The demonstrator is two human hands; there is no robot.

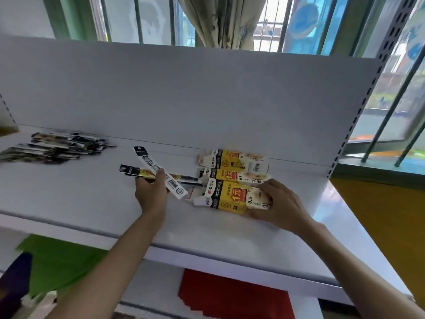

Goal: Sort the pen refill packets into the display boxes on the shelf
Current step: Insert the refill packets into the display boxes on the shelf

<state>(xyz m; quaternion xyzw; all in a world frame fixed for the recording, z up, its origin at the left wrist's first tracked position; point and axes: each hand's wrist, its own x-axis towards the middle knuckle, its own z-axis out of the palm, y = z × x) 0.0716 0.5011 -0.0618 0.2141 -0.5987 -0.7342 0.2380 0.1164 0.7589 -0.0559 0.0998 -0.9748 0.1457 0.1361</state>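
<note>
Your right hand [278, 203] grips the front display box [230, 196] on the white shelf [80, 192], so hold it steady and slide the two refill packets [149, 163] pinched in your left hand [151, 192] into its open end one by one; its inside is hidden, the print too blurry.

Bright daylight enters through the barred window [230, 19] behind the shelf [92, 199], lighting its white back panel [184, 100] evenly, with only faint shadows beneath the hands. Wide-angle distortion bends the shelf edges and the window bars. The left packet pile [53, 147] and the frame's corners are smeared by blur.
</note>
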